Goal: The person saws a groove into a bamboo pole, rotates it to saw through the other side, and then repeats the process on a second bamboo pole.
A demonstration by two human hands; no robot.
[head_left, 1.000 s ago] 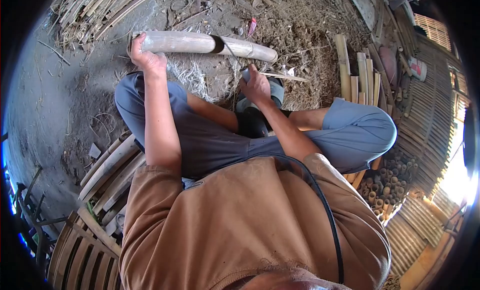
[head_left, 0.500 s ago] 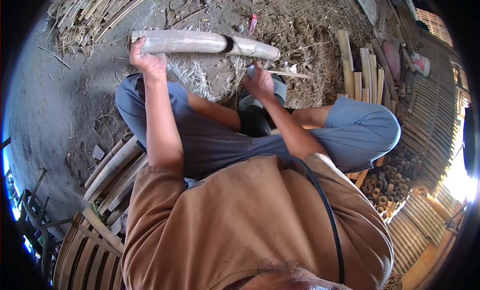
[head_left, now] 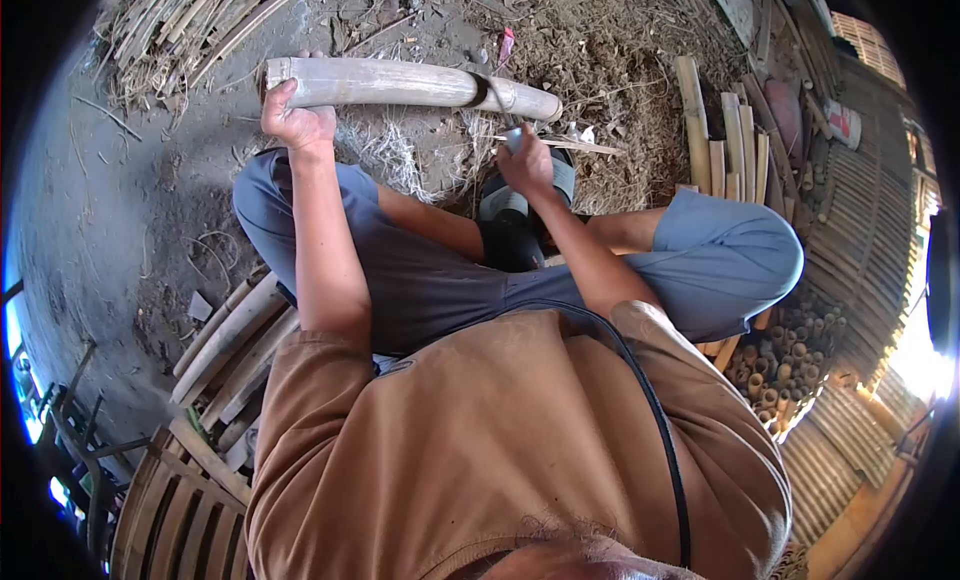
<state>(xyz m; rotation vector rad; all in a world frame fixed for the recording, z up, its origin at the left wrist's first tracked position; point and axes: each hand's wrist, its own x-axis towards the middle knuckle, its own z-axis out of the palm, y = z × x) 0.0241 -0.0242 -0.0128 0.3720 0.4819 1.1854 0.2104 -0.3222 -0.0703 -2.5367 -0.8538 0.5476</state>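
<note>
A pale bamboo pole point(head_left: 390, 83) lies crosswise in front of me, tilted slightly down to the right. My left hand point(head_left: 300, 122) is wrapped round its left end, thumb on the near side. Closed round the light handle of a sickle point(head_left: 514, 138) is my right hand point(head_left: 527, 166), below the pole's right part. The sickle's thin, dark curved blade reaches up across the pole; whether its edge touches the bamboo is hard to make out. A thin split strip point(head_left: 590, 146) sticks out to the right, just beyond my right hand.
Pale shavings point(head_left: 400, 165) lie on the dirt floor under the pole. Split bamboo strips point(head_left: 180, 25) are piled at upper left. Bamboo lengths point(head_left: 690, 110) stand at right, near bundled tubes point(head_left: 785, 370). Beside my left knee are more bamboo pieces point(head_left: 235, 330).
My right hand has shifted a little to the right, and the sickle's dark blade has slid rightward along the pole. My left hand keeps its hold, nearly unmoved.
</note>
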